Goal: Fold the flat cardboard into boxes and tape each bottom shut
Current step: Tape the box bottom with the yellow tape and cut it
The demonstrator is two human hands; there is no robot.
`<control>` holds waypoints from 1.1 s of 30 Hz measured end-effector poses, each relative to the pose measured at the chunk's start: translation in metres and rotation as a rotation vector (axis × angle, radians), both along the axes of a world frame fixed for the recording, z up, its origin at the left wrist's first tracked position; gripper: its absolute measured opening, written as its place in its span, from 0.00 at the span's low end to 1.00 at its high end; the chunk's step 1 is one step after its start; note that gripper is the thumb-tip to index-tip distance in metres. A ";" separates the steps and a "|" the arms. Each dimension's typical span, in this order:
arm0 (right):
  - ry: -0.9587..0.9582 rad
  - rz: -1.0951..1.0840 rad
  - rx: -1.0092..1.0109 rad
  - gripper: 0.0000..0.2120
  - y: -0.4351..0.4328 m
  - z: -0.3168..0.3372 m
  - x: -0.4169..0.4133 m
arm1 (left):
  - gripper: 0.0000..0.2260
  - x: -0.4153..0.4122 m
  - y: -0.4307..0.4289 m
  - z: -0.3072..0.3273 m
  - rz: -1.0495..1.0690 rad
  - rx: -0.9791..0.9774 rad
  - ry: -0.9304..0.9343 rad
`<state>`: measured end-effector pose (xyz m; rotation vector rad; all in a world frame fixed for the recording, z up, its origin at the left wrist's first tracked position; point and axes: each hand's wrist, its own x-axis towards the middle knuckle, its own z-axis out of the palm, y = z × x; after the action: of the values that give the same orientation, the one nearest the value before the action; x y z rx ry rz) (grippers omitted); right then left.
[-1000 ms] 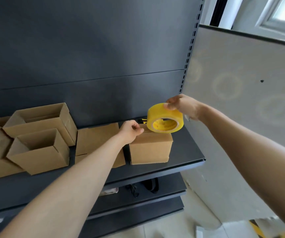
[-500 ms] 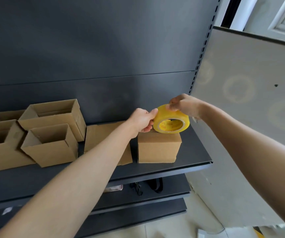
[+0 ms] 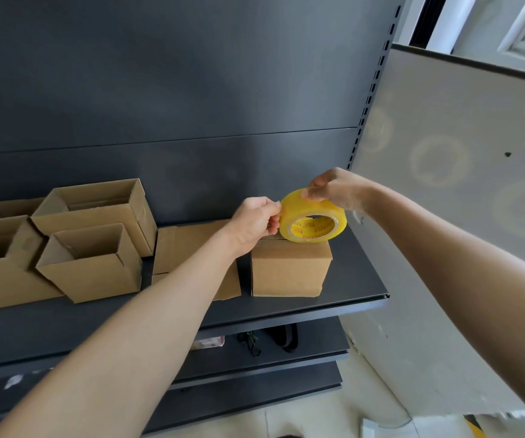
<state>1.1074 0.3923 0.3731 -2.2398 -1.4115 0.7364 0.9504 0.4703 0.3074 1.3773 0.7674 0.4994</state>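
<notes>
A folded cardboard box (image 3: pixel 289 268) stands on the dark shelf (image 3: pixel 349 292), its closed flaps facing up. A yellow tape roll (image 3: pixel 313 221) rests on edge on top of it. My right hand (image 3: pixel 333 189) grips the roll from above. My left hand (image 3: pixel 256 224) pinches the roll's left rim with thumb and fingertips. Whether a strip of tape is pulled free I cannot tell. Flat cardboard (image 3: pixel 188 245) lies on the shelf just left of the box, partly under my left forearm.
Three open assembled boxes (image 3: pixel 96 216) crowd the shelf's left part. The shelf's dark back panel (image 3: pixel 191 90) rises behind. A grey partition (image 3: pixel 460 184) stands close on the right. A lower shelf (image 3: pixel 286 346) holds black straps and a small packet.
My left hand has moved from the box top to the roll's left rim. The right hand has kept its hold on the roll, now slightly higher.
</notes>
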 end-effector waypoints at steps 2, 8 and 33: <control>-0.033 0.012 0.002 0.19 0.001 -0.002 -0.002 | 0.13 -0.001 0.000 -0.007 0.041 -0.038 -0.033; -0.013 0.031 0.032 0.22 -0.004 -0.007 -0.003 | 0.12 0.002 0.000 -0.027 0.108 -0.028 0.056; -0.624 0.123 -0.355 0.19 0.002 -0.005 0.005 | 0.08 0.006 0.011 -0.032 0.174 -0.006 0.135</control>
<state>1.1120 0.3941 0.3681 -2.8415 -1.8219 0.3453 0.9563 0.4817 0.2755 1.3548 1.0040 0.5431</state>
